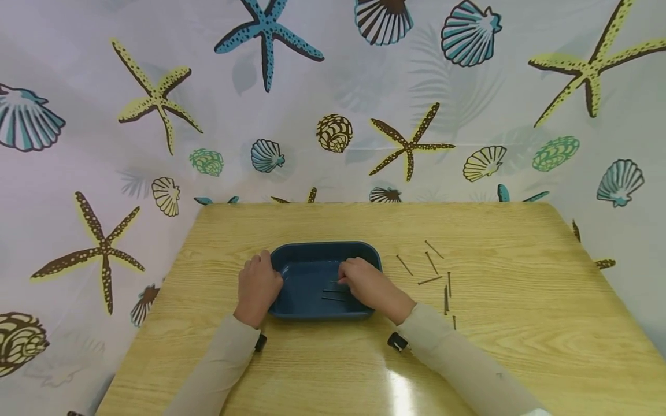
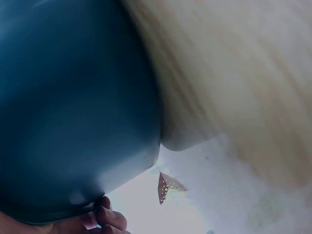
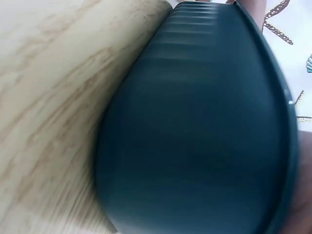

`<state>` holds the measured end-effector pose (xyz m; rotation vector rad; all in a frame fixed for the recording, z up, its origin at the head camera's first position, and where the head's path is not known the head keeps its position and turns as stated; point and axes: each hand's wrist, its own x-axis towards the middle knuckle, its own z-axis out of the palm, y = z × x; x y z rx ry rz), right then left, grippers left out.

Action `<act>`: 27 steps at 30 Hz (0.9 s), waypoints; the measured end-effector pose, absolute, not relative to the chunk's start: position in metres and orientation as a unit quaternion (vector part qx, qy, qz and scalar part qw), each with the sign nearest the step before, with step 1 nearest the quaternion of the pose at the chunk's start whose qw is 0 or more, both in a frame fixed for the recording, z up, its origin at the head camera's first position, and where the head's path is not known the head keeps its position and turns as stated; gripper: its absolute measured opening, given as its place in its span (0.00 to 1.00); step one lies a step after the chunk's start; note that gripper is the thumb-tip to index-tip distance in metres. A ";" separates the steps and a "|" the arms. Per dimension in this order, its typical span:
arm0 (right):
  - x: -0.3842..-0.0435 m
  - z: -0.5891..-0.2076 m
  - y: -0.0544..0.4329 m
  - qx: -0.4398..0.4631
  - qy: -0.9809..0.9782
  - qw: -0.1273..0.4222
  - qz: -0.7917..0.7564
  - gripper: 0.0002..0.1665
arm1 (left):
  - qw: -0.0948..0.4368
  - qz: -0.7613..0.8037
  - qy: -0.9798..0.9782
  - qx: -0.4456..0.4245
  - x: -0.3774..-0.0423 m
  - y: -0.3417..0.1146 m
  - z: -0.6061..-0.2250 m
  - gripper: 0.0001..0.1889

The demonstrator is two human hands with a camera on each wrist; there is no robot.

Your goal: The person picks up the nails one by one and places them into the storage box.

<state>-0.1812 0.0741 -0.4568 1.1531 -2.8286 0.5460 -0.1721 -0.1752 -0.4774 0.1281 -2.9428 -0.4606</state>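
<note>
Nail (image 1: 333, 281) pinched in right hand (image 1: 368, 286), thumb against fingertips, no gap beyond the shank. Held inside the blue tray (image 1: 302, 289), toward its right end. Whether the tip touches the tray floor, can't tell.

Left hand (image 1: 258, 287) curled over the tray's left end, gripping the rim; left wrist view shows fingers bent round it.

Tray sits left of table (image 1: 520, 300) centre, nearer the left edge than the right. Far edge lies a moderate gap behind the tray; far corners rounded. Wide span of table between loose nails (image 1: 429, 280) and right edge; narrower strip between left hand and left edge. Near edge out of frame.

Two nails (image 1: 333, 299) lie roughly parallel on the tray floor, just below the pinched one. Loose nails sit right of the tray at mixed angles, nearest one close to right sleeve (image 1: 442, 341).

Materials: tray smooth, slightly glossy, rounded rectangle, raised walls, thin lip. Nails thin, straight, dull brown on the table. Table is pale yellow wood grain, glare spot toward the near side. Backdrop (image 1: 312, 110): white cloth, starfish and shell print.
</note>
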 end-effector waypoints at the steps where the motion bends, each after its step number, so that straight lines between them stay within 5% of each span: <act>1: -0.182 -0.458 0.073 0.371 -0.912 0.018 0.173 0.03 | 0.080 -0.153 -0.984 0.043 -0.172 -0.175 -0.478 0.14; 27: -0.197 -0.471 0.055 0.362 -0.916 -0.046 0.166 0.04 | 0.101 -0.154 -0.982 0.036 -0.174 -0.176 -0.479 0.09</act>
